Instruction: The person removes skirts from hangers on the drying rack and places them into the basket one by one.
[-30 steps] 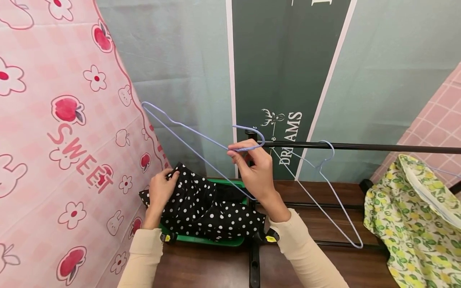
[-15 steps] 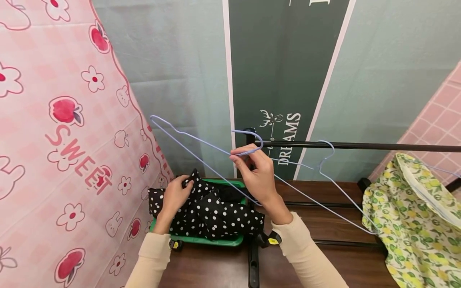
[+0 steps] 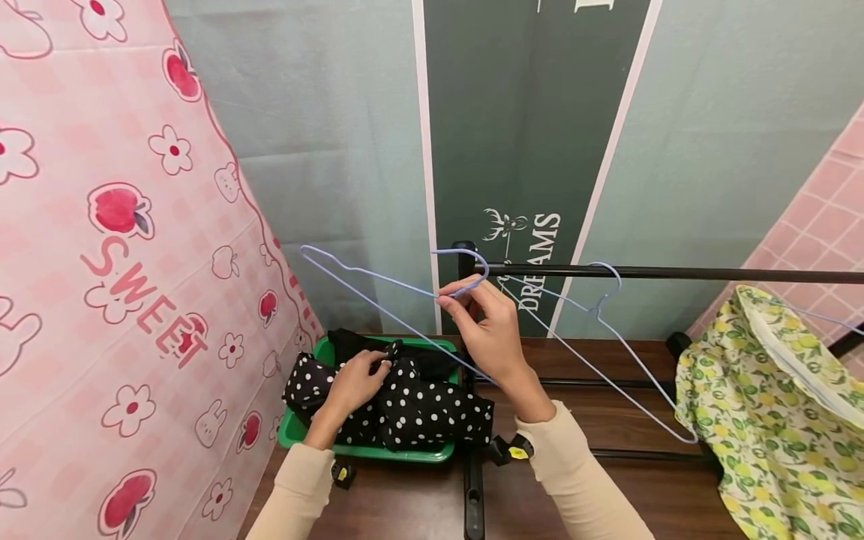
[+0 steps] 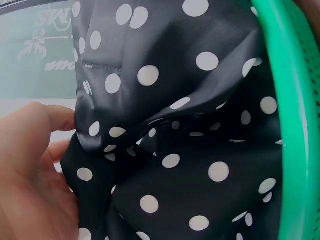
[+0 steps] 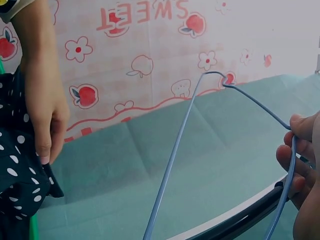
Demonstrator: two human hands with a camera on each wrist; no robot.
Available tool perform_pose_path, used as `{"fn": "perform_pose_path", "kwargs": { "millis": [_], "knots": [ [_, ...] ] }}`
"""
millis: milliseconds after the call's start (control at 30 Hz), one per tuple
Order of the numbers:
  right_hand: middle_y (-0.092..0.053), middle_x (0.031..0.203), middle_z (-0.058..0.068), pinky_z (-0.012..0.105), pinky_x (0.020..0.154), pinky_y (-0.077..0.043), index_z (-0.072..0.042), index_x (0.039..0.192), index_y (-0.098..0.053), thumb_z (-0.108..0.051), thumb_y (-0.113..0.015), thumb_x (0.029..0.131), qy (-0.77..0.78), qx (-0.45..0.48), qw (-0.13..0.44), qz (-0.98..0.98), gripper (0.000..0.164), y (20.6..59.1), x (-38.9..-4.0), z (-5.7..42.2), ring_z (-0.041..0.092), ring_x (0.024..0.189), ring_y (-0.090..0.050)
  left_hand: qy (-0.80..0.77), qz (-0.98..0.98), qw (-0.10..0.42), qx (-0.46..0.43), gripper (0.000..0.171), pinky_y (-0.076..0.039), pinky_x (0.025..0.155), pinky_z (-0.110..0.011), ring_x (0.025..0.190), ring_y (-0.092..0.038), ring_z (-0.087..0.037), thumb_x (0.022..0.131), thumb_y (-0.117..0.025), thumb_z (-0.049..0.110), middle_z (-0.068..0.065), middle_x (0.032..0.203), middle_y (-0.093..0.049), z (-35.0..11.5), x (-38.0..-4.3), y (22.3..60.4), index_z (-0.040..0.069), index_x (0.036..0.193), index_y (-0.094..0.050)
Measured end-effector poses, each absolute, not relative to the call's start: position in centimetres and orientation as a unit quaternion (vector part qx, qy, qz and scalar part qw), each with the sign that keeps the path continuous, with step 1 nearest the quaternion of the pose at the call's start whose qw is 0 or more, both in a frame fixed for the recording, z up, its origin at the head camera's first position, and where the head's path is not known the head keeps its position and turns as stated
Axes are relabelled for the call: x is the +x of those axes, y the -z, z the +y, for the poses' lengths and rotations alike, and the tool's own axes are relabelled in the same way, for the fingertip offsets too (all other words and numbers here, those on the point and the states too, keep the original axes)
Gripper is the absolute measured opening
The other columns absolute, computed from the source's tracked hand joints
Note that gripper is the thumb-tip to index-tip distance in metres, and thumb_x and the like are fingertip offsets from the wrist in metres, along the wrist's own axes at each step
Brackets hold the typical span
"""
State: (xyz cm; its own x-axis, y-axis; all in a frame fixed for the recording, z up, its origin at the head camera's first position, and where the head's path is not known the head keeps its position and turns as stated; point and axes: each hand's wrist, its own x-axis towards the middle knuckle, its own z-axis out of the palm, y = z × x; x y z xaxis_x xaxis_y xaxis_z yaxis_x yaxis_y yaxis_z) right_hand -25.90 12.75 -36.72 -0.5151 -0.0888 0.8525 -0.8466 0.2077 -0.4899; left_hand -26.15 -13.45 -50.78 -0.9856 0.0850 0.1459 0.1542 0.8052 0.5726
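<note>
My left hand [image 3: 356,386] pinches the edge of a black garment with white polka dots [image 3: 439,421], bunched up in a green basket [image 3: 290,431]. Thumb and fingers sit on the fabric's edge in the left wrist view, where the polka-dot garment [image 4: 215,172] lies against the green rim [image 4: 297,150]. With thumb and fingertips, my right hand [image 3: 491,330] holds a blue wire hanger [image 3: 391,280] at the neck, just below its hook. The hanger tilts, one end toward the left; its other end is hidden behind my right hand and forearm.
A black clothes rail [image 3: 675,274] runs to the right, with another light blue hanger [image 3: 637,352] on it. Farther right hangs a lemon-print garment [image 3: 776,405]. A pink printed curtain [image 3: 148,300] closes off the left side. Black rack bars stand low over the wooden floor [image 3: 398,499].
My left hand has moved right and down with the garment's edge, over the basket. The held hanger's left end has dropped and shifted right; the right hand has moved slightly down.
</note>
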Motion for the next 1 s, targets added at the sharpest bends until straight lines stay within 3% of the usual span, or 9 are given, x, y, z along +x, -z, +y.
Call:
{"fn": "perform_pose_path", "kwargs": {
  "millis": [367,767,1000],
  "knots": [
    [-0.065,0.083,0.003,0.021,0.056,-0.037,-0.008,0.103,-0.079,-0.001,-0.078,0.096,-0.523,0.32,0.347,-0.709,0.011,37.4,-25.7,13.2,0.01,0.065,-0.049,0.281,-0.956,0.038,-0.073,0.046,-0.048,0.109,-0.065,0.123,-0.066,-0.045,0.11,-0.059,0.035,-0.023,0.139,-0.066,-12.4,-26.2,52.4,0.001,0.14,-0.067],
    [-0.067,0.083,0.001,0.024,0.054,-0.035,-0.008,0.103,-0.079,-0.001,-0.079,0.094,-0.522,0.316,0.339,-0.716,0.011,37.8,-25.7,14.0,0.012,0.061,-0.046,0.217,-0.972,-0.032,-0.078,0.055,-0.046,0.11,-0.063,0.131,-0.061,-0.045,0.11,-0.056,0.043,-0.024,0.142,-0.062,-11.4,-26.2,54.7,0.0,0.145,-0.063],
    [-0.067,0.083,0.001,0.025,0.052,-0.037,-0.009,0.102,-0.079,-0.001,-0.079,0.095,-0.517,0.307,0.342,-0.722,0.01,37.7,-25.7,15.2,0.012,0.061,-0.047,0.203,-0.975,-0.037,-0.079,0.052,-0.047,0.109,-0.061,0.128,-0.062,-0.045,0.11,-0.059,0.04,-0.024,0.139,-0.063,-10.7,-26.3,55.3,0.0,0.142,-0.064]
  ]
}}
